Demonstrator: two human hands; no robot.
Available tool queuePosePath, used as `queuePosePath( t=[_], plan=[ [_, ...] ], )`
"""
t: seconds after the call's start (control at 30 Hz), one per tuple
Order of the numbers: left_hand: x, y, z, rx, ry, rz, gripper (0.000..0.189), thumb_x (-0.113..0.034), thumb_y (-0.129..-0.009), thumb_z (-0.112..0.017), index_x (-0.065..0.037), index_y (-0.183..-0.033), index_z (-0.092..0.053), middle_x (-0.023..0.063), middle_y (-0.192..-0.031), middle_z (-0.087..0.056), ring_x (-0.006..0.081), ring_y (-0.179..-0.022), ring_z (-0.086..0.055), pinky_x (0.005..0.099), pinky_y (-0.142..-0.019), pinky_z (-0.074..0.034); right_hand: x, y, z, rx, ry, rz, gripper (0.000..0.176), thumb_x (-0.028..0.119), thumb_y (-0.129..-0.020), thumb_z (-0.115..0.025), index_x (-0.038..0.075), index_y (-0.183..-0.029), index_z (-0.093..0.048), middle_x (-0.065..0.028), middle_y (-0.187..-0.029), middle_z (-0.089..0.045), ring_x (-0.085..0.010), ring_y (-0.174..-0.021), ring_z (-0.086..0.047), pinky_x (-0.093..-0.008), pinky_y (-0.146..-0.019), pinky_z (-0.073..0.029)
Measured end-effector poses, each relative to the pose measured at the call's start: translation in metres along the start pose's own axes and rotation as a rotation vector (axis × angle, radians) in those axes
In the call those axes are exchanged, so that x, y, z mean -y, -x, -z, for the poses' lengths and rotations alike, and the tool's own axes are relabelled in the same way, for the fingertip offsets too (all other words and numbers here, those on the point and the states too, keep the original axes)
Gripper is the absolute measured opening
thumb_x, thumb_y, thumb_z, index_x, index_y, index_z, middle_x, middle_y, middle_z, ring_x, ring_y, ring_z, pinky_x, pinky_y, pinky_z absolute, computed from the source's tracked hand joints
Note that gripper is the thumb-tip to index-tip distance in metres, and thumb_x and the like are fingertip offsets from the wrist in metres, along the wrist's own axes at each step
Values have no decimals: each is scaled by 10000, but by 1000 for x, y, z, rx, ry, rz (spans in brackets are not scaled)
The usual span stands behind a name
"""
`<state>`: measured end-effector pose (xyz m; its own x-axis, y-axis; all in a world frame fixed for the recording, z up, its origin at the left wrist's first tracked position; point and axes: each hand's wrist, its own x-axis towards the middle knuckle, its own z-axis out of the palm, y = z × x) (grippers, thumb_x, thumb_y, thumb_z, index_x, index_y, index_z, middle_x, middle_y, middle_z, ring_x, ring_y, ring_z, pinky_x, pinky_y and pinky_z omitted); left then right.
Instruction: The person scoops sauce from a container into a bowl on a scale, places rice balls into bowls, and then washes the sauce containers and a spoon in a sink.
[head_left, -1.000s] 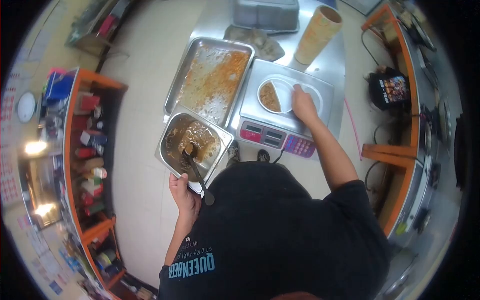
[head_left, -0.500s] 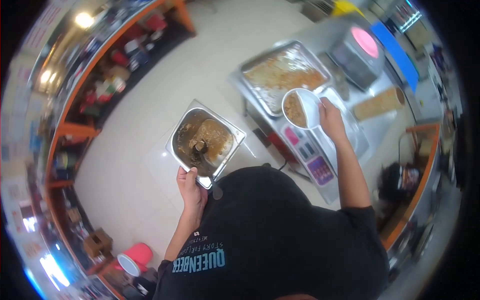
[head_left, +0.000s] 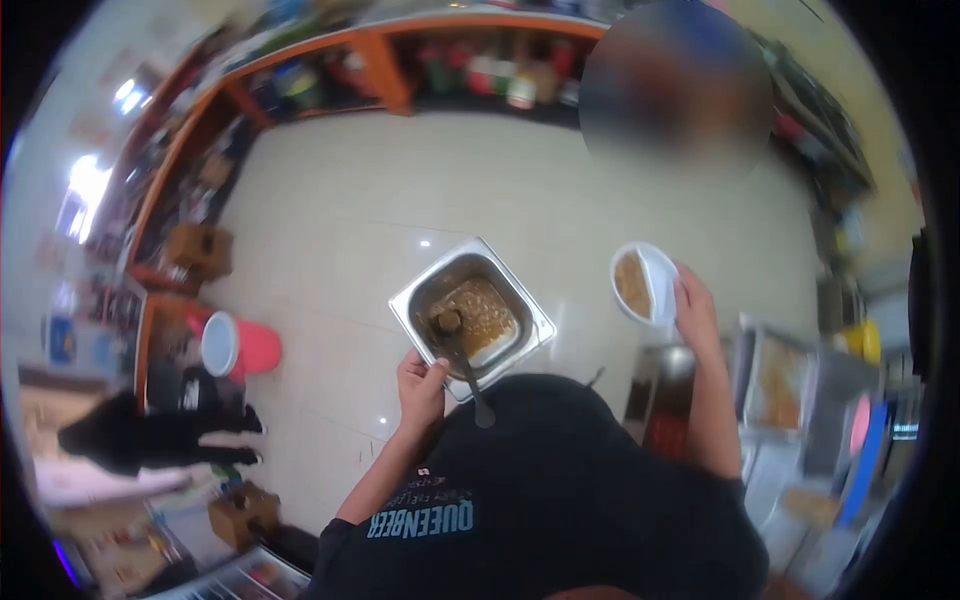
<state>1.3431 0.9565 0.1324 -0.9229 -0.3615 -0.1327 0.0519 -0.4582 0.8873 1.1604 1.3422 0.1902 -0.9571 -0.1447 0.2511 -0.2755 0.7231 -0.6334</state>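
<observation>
My left hand [head_left: 422,392] is closed on the near-left edge of a square steel food pan [head_left: 403,305]. Inside the pan is a brown, wet-looking food with pale bits [head_left: 483,303]. A dark-handled ladle [head_left: 472,388] leans in it, its handle over the near rim beside my left fingers. Off to the right, my right hand [head_left: 697,308] grips the rim of a white bowl [head_left: 661,283]. Lumpy brown food [head_left: 630,282] lies along the bowl's left side. Pan and bowl are held apart, above the tiled floor.
Orange-framed shelves [head_left: 390,68] line the far and left sides. A person [head_left: 680,85], blurred out, is at the far right. On the right stands a metal table with a stained tray [head_left: 780,388]. A red bucket [head_left: 260,348] is at left, near a cardboard box [head_left: 198,250].
My view has turned left, away from the metal table, which now lies at lower right. Pan and bowl stay in my hands. The blurred person has come into view.
</observation>
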Motion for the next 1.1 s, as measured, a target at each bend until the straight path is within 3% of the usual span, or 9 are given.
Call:
queuePosePath(
  t=[0.07, 0.17, 0.3, 0.4, 0.47, 0.6, 0.73, 0.83, 1.1],
  plan=[
    [-21, 6, 25, -139, -19, -109, 219, -3, -889, -561, 30, -1099, -613, 51, -964, -678, 85, -808, -611, 224, -727, -471, 25, -14, -35, 63, -56, 40, 293, 110, -972, -449, 6, -1205, -592, -224, -1070, -661, -353, -1020, -642, -385, -912, -477],
    [-5, -3, 6, -248, -121, -97, 183, -20, -891, -575, 20, -1065, -616, 28, -918, -673, 66, -784, -598, 220, -696, -460, -27, -49, -59, 143, -156, 41, 291, 112, -977, -441, 7, -1206, -588, -218, -1037, -665, -334, -986, -654, -392, -884, -489],
    [-2, -34, 33, -371, 9, -106, 191, -6, -886, -556, 23, -1066, -609, 44, -924, -667, 87, -781, -601, 239, -718, -468, 2, -83, -98, 244, -130, -28, 278, 113, -980, -438, 13, -1190, -591, -218, -1009, -671, -331, -949, -666, -397, -838, -503],
    [-6, -80, 60, -470, 105, -116, 215, 18, -869, -530, 36, -1071, -600, 68, -954, -666, 120, -822, -619, 263, -768, -480, 30, -144, -139, 289, -87, 68, 269, 113, -980, -440, 18, -1179, -594, -220, -970, -675, -342, -906, -673, -402, -801, -511],
    [-14, -137, 94, -503, 133, -160, 223, 26, -861, -525, 42, -1072, -597, 74, -959, -669, 122, -832, -624, 264, -778, -483, 55, -204, -191, 307, -98, 149, 260, 112, -976, -446, 27, -1173, -594, -222, -917, -676, -362, -853, -676, -413, -770, -516],
    [-19, -219, 119, -653, 99, -211, 235, 38, -843, -515, 55, -1064, -595, 95, -966, -672, 139, -830, -639, 281, -782, -505, 101, -312, -264, 446, -128, 91, 265, 121, -969, -445, 20, -1167, -588, -250, -931, -659, -400, -884, -659, -438, -788, -507],
    [-39, -294, 140, -817, 170, -264, 224, 39, -834, -513, 52, -1036, -610, 95, -937, -677, 145, -814, -648, 278, -764, -515, 141, -432, -361, 435, -138, 323, 253, 121, -974, -449, 44, -1169, -590, -239, -887, -668, -392, -843, -671, -454, -751, -510],
    [-39, -339, 162, -893, 215, -272, 236, 27, -829, -510, 46, -1040, -613, 94, -948, -679, 153, -828, -648, 291, -781, -515, 188, -505, -414, 480, -80, 357, 255, 120, -973, -445, 37, -1167, -590, -238, -916, -670, -392, -860, -668, -447, -762, -508],
    [-103, -518, 307, -905, 264, -307, 240, 21, -825, -518, 48, -1046, -610, 96, -961, -679, 158, -844, -644, 299, -810, -501, 300, -654, -602, 349, -131, 462, 276, 126, -984, -429, 8, -1181, -582, -246, -938, -667, -369, -836, -678, -435, -745, -512]
  ],
)
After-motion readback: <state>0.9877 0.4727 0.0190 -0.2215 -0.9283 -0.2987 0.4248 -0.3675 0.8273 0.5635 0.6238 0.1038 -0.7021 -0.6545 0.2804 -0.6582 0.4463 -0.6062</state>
